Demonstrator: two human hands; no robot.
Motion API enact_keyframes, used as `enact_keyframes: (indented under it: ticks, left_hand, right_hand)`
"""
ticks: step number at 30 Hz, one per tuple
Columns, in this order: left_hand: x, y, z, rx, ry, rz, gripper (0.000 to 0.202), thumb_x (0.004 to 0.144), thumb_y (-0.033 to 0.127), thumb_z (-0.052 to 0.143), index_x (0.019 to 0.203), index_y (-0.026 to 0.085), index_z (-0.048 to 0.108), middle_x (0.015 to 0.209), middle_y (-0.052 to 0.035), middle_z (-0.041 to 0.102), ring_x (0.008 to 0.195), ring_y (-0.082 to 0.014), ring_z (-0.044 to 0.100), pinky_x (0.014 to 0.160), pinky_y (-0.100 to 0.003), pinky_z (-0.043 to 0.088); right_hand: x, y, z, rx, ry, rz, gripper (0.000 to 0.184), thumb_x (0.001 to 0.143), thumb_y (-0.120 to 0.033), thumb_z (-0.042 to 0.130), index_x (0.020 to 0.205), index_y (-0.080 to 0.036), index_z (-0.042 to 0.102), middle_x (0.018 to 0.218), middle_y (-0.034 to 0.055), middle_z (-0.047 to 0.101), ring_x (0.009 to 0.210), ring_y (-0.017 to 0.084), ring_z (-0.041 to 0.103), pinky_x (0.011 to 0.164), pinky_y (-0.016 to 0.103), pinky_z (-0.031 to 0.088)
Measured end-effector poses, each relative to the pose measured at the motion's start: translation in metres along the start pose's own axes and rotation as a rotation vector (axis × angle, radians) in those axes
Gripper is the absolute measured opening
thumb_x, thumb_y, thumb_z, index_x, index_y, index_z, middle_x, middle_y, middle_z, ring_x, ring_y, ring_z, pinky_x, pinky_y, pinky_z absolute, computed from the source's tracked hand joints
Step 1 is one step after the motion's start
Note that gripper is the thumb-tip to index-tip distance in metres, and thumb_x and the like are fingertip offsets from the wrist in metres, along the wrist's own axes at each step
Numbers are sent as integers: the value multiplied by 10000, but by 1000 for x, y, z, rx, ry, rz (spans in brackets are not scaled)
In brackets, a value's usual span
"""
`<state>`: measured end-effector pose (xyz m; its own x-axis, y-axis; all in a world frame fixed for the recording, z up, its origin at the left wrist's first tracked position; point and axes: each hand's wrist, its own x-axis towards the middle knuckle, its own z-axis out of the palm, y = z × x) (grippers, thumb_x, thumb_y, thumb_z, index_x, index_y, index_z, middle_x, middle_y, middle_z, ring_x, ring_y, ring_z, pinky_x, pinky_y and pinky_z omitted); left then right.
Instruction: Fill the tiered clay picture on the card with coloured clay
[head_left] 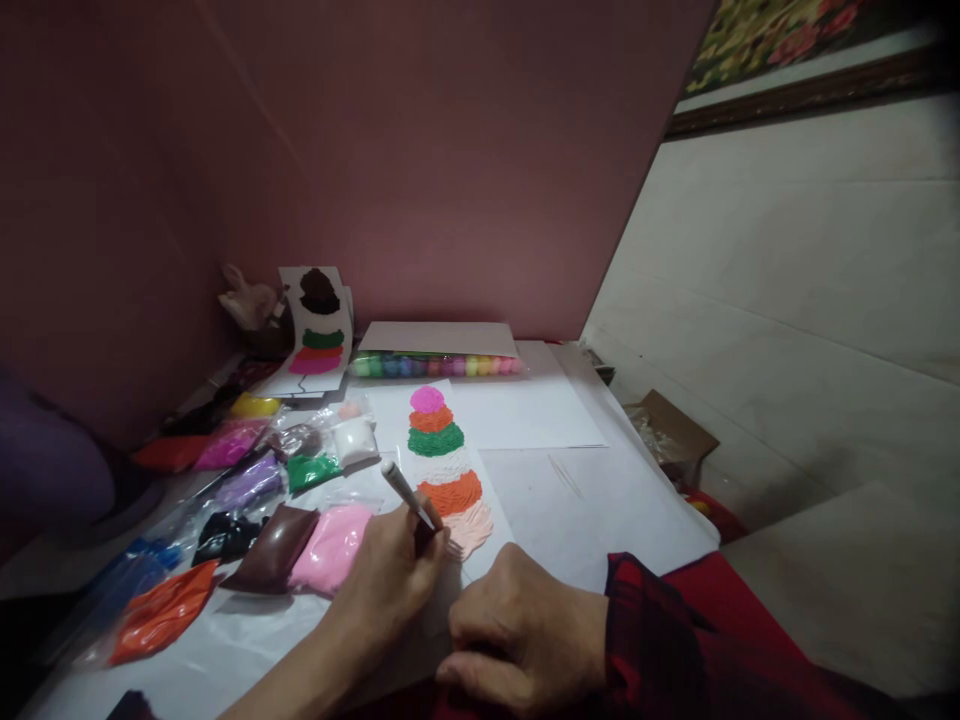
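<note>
"Along the near edge of the table [630, 500], what does your feed show?"

"From here I have the left hand [401, 570], its fingers pinched close on a pale pen [405, 488], whose upper end tilts toward the far left corner. I can't make out the tip."

"And the other?"

"I see the right hand [521, 620] curled into a loose fist by the near edge, just beside the left. I can't tell whether anything is inside it."

"Where's the stack of coloured bands [436, 438]?"

"I have it on a white sheet [498, 522] around the table's middle: pink round [427, 400] toward the far edge, peach band [471, 530] toward the near edge, right by the left fingertips. Whether they touch it, I can't tell."

"What else?"

"Toward the left edge I see an orange bag [165, 610], a brown bag [274, 550] and a pink bag [334, 548]. A decorated card [319, 322] sits near the far left corner."
</note>
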<state>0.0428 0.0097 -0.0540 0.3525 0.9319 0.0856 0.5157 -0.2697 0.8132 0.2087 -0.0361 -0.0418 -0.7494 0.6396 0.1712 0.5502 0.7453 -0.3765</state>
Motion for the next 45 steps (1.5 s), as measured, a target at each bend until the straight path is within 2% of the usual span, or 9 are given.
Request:
enact_keyframes:
  ticks: [4,8,15,20,25,30,36,45]
  left_hand:
    - [3,4,-10,5,-64,-39,104,776,203,504,673,201,488,634,5,594,592,-165,540,521,-250,378]
    - [8,7,-20,28,-88,13,91,746,157,497,666,201,500,622,16,580,616,-166,541,546,-248,376]
    - [8,14,-30,172,-97,9,119,732,139,471,630,200,455,557,47,491,535,-129,452,490,-233,288]
    - [8,13,-37,292,-48,-7,145,725,145,460,602,202,409,522,55,446,509,-120,399,488,-243,255]
    - [10,11,-34,128,19,-24,141,738,196,490,607,198,438,535,51,455,523,-123,421,493,-236,296]
    - [8,13,-26,-17,-72,9,144,765,206,482,626,196,445,572,48,462,551,-123,434,505,-229,321]
    - [9,11,-29,109,-135,18,109,749,176,481,643,194,460,559,56,447,536,-120,413,487,-231,282]
    - [10,8,-33,306,-54,70,166,755,164,439,614,211,363,520,65,405,489,-111,365,478,-242,242]
  right_hand:
    - [0,1,4,15,10,-16,270,851,-326,532,650,-158,597,588,2,647,515,90,543,486,194,340]
    - [-1,1,4,24,12,-22,280,859,-327,520,649,-159,598,579,3,642,516,89,538,480,195,331]
    - [0,0,2,3,28,-35,265,844,-304,544,628,-156,584,562,-2,634,502,81,511,484,193,320]
    - [-1,2,5,0,29,-37,259,848,-305,536,643,-157,591,561,-1,633,503,83,520,480,189,320]
    - [-1,2,5,-5,12,-29,249,844,-302,543,648,-157,592,578,1,642,506,84,531,481,190,321]
    - [0,2,4,-3,28,-31,279,848,-311,538,618,-157,570,565,-4,632,491,78,506,475,195,311]
    - [0,2,4,10,32,-34,267,844,-300,545,622,-155,576,554,-7,622,491,77,496,473,190,312]
    - [-1,3,6,6,37,-35,270,846,-302,538,622,-155,577,558,-5,622,499,78,502,477,194,309]
